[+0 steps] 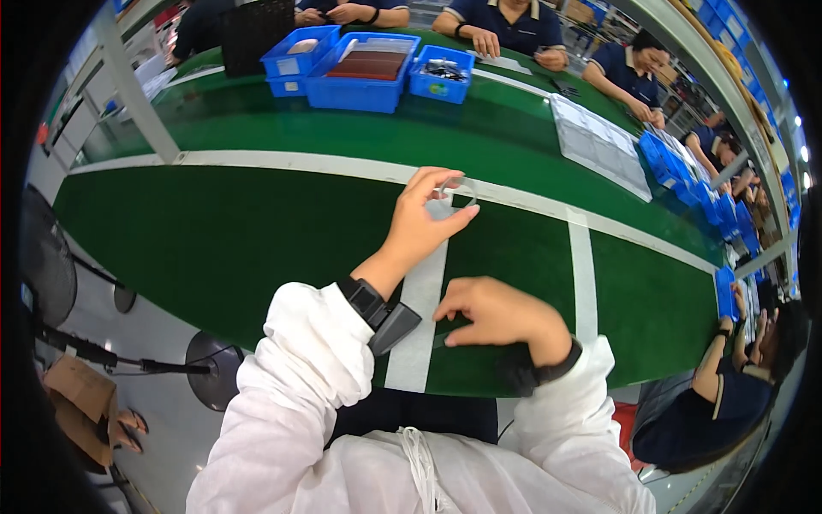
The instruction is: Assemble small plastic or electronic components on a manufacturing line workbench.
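My left hand (421, 212) is raised over the far side of the green work surface (257, 248). Its thumb and fingers curl around a clear ring (467, 194), which looks like a roll of transparent tape. Closer to me, my right hand (503, 313) is low over the surface, palm down, its thumb and index finger bent and apart. By its thumb tip lies a faint, narrow strip (440, 341), too indistinct to name. Two pale bands (413, 351) cross the green top, one under my hands and another (583, 270) to the right.
A white rail (300, 162) runs across beyond my hands. Behind it stand blue bins (355, 92) with parts, and a clear compartment tray (599, 146) lies at the right. Several people sit around the line. A fan (212, 370) stands at the left, and a metal post (137, 94) rises far left.
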`<state>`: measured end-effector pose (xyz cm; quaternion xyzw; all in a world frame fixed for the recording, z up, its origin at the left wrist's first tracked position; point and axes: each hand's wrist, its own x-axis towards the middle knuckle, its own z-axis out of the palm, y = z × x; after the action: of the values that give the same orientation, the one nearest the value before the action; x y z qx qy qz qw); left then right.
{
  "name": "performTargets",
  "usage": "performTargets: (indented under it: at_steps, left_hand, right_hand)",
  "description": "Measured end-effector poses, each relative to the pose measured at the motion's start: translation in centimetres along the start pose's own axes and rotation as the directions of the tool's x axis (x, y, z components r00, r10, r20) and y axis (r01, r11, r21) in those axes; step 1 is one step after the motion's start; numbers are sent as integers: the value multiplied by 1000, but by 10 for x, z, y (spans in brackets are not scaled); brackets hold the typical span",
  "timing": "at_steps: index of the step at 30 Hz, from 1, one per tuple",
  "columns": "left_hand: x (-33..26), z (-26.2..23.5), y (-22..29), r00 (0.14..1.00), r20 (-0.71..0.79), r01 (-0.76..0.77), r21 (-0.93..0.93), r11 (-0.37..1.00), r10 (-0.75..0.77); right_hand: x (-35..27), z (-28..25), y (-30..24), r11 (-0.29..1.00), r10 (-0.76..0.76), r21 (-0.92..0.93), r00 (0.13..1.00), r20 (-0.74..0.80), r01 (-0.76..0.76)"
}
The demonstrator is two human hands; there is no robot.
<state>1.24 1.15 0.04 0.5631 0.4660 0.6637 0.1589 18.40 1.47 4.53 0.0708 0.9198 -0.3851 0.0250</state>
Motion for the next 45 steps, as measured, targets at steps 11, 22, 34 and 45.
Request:
performTargets:
  at_steps: [11, 22, 34, 45]
  left_hand:
    - [-7, 3, 3, 997, 13, 75, -94, 993, -74]
    - [0, 1, 9, 998, -10, 61, 9, 998, -61]
    - [0, -4, 3, 988, -137, 79, 78, 994, -68]
    - [3, -5, -2, 982, -174, 85, 31, 996, -78]
  right_hand:
    - [-10, 26, -28, 963, 112, -245, 994, 3, -108]
    - [-14, 36, -31, 907, 124, -388, 984, -129, -165]
    - [-4, 45, -48, 949, 83, -276, 964, -251, -154]
    - [-16, 74, -44, 922, 120, -284, 892, -436, -263]
